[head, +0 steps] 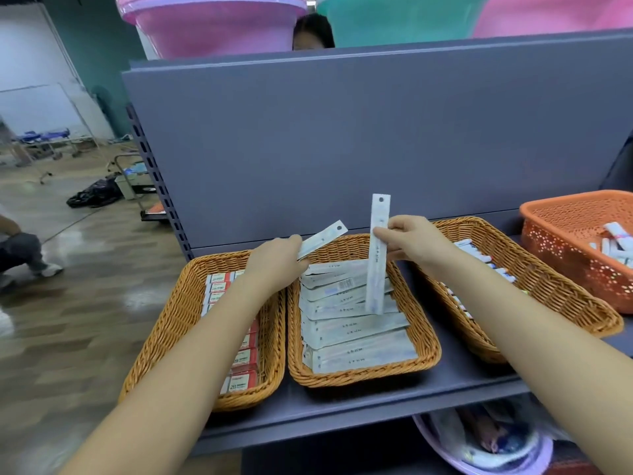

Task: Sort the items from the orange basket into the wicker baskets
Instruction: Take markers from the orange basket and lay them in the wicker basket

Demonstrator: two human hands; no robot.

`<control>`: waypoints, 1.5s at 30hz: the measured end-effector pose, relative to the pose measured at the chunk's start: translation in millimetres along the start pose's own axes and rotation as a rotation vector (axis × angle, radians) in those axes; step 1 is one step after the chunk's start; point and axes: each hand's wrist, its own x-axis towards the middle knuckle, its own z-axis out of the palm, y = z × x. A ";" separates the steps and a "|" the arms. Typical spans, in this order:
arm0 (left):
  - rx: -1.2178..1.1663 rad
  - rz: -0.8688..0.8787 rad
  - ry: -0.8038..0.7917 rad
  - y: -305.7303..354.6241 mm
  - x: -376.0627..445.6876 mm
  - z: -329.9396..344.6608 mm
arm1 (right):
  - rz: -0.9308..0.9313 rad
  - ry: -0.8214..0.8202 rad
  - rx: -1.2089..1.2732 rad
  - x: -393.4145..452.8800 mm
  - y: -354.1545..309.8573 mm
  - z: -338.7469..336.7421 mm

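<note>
Three wicker baskets stand side by side on a grey shelf. The middle wicker basket (426, 323) holds several flat white ruler packets. My right hand (409, 240) grips one white ruler packet (376, 265) upright, its lower end touching the stack. My left hand (279, 258) holds a second ruler packet (322, 238), tilted up to the right above the basket's far left corner. The left wicker basket (178, 313) holds red and white 2B boxes. The right wicker basket (548, 296) contains small marker-like sticks. The orange basket (561, 241) at the far right has a few white items inside.
The grey shelf (394, 402) has a tall grey back panel (342, 132). Pink and teal tubs (212, 22) sit on top of it, with a person's head behind them. A lilac basket (442, 450) with goods is below. On the floor at left, another person crouches.
</note>
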 end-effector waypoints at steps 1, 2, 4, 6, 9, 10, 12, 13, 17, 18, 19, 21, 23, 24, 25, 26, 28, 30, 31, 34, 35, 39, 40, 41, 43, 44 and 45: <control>0.001 0.001 0.002 0.7 1.7 0.6 | -0.023 -0.042 -0.049 0.2 -0.6 -0.7; 0.004 0.003 0.004 1.3 3.5 0.6 | -0.043 -0.089 -0.111 0.4 -1.0 -1.4; 0.005 0.000 0.009 1.8 6.3 -0.6 | -0.071 -0.211 -0.221 0.4 -1.6 -1.3; 0.006 -0.012 0.013 0.6 8.6 -2.4 | -0.060 -0.396 -0.235 -1.3 -0.4 3.8; 0.002 -0.031 0.018 -3.2 12.1 -2.3 | -0.015 -0.696 -0.316 -6.6 5.0 17.5; 0.004 -0.029 0.019 -3.8 12.6 -2.1 | 0.002 -0.779 -0.353 -8.4 7.4 22.6; 0.010 -0.015 0.016 -2.9 13.0 -1.5 | 0.013 -0.885 -0.443 -11.1 13.0 31.7; 0.011 -0.009 0.013 -1.4 12.7 -1.7 | 0.010 -0.907 -0.487 -12.5 15.4 36.3; 0.025 0.017 -0.003 6.8 11.7 -2.1 | -0.082 -0.861 -0.653 -17.1 25.8 54.6; 0.027 0.022 -0.007 8.1 11.8 -1.6 | -0.099 -0.852 -0.683 -18.8 27.3 57.7; 0.029 0.024 -0.012 8.7 11.8 -1.0 | -0.113 -0.846 -0.718 -20.6 28.6 60.2; 0.031 0.029 -0.017 9.2 11.5 -0.5 | -0.139 -0.836 -0.765 -23.0 29.8 63.9; 0.032 0.042 -0.016 9.3 11.2 0.6 | -0.153 -0.825 -0.747 -25.0 30.5 67.8; 0.032 0.047 -0.014 9.4 11.1 1.2 | -0.158 -0.819 -0.741 -26.2 30.7 70.3; 0.034 0.053 -0.014 9.8 11.0 1.3 | -0.167 -0.810 -0.753 -27.1 32.0 72.9; 0.042 0.057 -0.016 10.4 10.6 1.3 | -0.187 -0.795 -0.780 -27.9 32.9 75.6; 0.056 0.061 -0.023 11.8 9.5 0.3 | -0.263 -0.747 -0.861 -28.9 34.9 78.8; 0.051 0.057 -0.024 13.1 7.6 -1.0 | -0.314 -0.701 -0.891 -27.3 36.0 78.0; 0.045 0.054 -0.025 13.4 6.6 -1.4 | -0.305 -0.671 -0.858 -25.7 36.2 76.1; 0.046 0.059 -0.033 14.2 3.8 -1.5 | -0.121 -0.455 -0.501 -18.3 34.2 66.5; 0.050 0.064 -0.039 15.1 2.5 -1.8 | -0.038 -0.361 -0.324 -15.3 33.1 63.1; 0.061 0.091 -0.043 24.4 -1.3 -2.7 | 0.195 -0.155 0.252 -4.2 29.4 60.3; 0.062 0.098 -0.042 27.6 -2.0 -2.7 | 0.224 -0.127 0.372 -2.0 28.3 61.9; 0.063 0.105 -0.039 30.1 -2.7 -2.3 | 0.237 -0.101 0.460 -0.1 28.0 63.8; 0.060 0.121 -0.033 33.4 -3.2 -1.3 | 0.229 -0.048 0.540 3.0 27.2 67.4; 0.051 0.126 -0.031 33.9 -3.3 -1.0 | 0.225 -0.022 0.553 3.4 26.3 68.0; 0.037 0.126 -0.033 33.2 -2.8 -0.8 | 0.226 0.003 0.565 4.8 25.5 66.7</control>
